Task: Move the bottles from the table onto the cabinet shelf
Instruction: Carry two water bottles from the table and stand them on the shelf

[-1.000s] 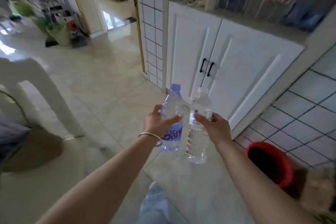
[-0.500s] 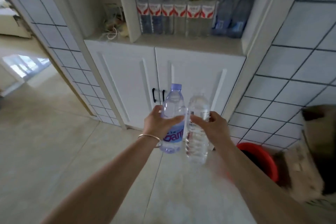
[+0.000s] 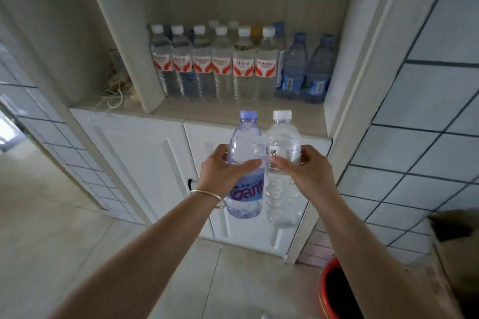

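Two bottles held upright before a white cabinet in a tiled room.

Left hand point(image 3: 225, 171) fingers wrap the purple-capped bottle point(image 3: 246, 163); right hand point(image 3: 303, 171) fingers wrap the clear bottle point(image 3: 282, 137) beside it, above pale floor point(image 3: 51, 228). Beyond, cabinet shelf point(image 3: 207, 112) carries rows of bottles point(image 3: 220, 65).

- Purple-capped bottle point(image 3: 246, 163): clear plastic, purple label, upright, held in the air in front of the cabinet doors.
- White-capped bottle point(image 3: 282, 171): clear, upright, touching its right side.
- Shelf point(image 3: 233, 111): bottles in rows at its back.
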